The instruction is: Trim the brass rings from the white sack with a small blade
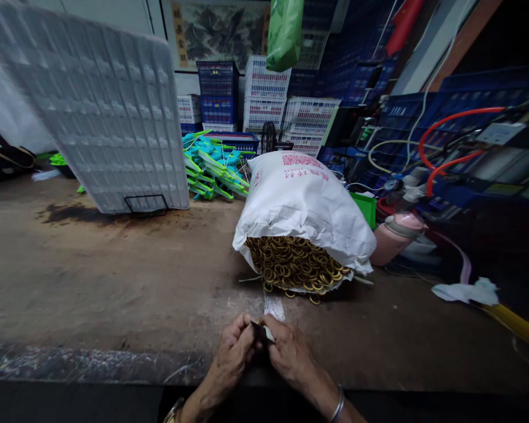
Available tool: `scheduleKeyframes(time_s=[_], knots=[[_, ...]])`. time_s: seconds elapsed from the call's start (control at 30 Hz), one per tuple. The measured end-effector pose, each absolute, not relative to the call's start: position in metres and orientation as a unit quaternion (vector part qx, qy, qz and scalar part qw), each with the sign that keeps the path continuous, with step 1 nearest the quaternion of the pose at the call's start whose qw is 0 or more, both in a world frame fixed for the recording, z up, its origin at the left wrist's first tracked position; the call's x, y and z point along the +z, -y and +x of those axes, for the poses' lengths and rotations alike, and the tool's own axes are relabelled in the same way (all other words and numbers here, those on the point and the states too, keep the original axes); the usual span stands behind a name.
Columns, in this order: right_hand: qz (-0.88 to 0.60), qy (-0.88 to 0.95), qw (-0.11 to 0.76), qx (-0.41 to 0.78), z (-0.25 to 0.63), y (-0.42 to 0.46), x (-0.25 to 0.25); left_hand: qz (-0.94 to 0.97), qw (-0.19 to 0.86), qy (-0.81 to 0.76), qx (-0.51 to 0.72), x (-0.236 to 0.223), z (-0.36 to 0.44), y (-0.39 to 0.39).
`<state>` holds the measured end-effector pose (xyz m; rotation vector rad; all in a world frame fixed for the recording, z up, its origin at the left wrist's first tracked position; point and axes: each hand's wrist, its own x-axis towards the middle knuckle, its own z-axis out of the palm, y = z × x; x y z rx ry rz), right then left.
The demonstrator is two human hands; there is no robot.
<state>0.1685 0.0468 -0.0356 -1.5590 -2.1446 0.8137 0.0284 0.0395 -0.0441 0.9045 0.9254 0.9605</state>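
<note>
My left hand [233,349] and my right hand [293,349] meet over the near part of the table, fingers closed and pinching. Between their fingertips is a small dark piece [258,332], its kind unclear. A small white bit [269,334] pokes out by the right fingers, and a yellowish speck shows at the fingertips, too small to name. Just beyond the hands lies a white woven sack [302,200] on its side. Its mouth faces me, full of brass-coloured rings [291,261]. A few rings have spilled onto the wooden table [158,264].
A translucent ribbed plastic panel [127,123] stands upright at left on a black wire stand [146,204]. Behind are green and turquoise plastic pieces [214,167] and stacked crates [267,94]. At right are a pink bottle [397,238], red hoses [454,117] and a white cloth [467,291].
</note>
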Motion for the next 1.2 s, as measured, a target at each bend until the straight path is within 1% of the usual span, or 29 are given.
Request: scheduleKeyframes(time_s=[0.1, 0.37, 0.47, 0.57, 0.63, 0.73, 0.87, 1.07, 1.2], knots=[[-0.554, 0.773, 0.146, 0.272, 0.168, -0.045, -0.034, 0.406, 0.691, -0.413, 0.432, -0.043, 0.027, -0.039], [-0.578, 0.776, 0.100, 0.232, 0.164, -0.046, -0.035, 0.438, 0.665, -0.397, 0.456, -0.046, 0.026, -0.037], [-0.592, 0.774, 0.066, 0.216, 0.163, -0.048, -0.033, 0.439, 0.658, -0.432, 0.433, -0.048, 0.025, -0.034], [-0.638, 0.751, 0.047, 0.161, 0.167, -0.059, -0.033, 0.421, 0.682, -0.442, 0.402, -0.041, 0.024, -0.027], [-0.663, 0.737, 0.049, 0.121, 0.171, -0.068, -0.034, 0.402, 0.717, -0.414, 0.391, -0.034, 0.023, -0.021], [-0.663, 0.740, 0.073, 0.088, 0.177, -0.081, -0.037, 0.350, 0.760, -0.389, 0.384, -0.033, 0.021, -0.018], [-0.666, 0.739, 0.078, 0.062, 0.175, -0.091, -0.044, 0.306, 0.779, -0.390, 0.385, -0.042, 0.020, -0.023], [-0.678, 0.730, 0.073, 0.056, 0.171, -0.096, -0.048, 0.239, 0.785, -0.363, 0.441, -0.032, 0.021, -0.028], [-0.668, 0.736, 0.083, 0.073, 0.174, -0.087, -0.047, 0.175, 0.820, -0.337, 0.427, -0.025, 0.018, -0.029]])
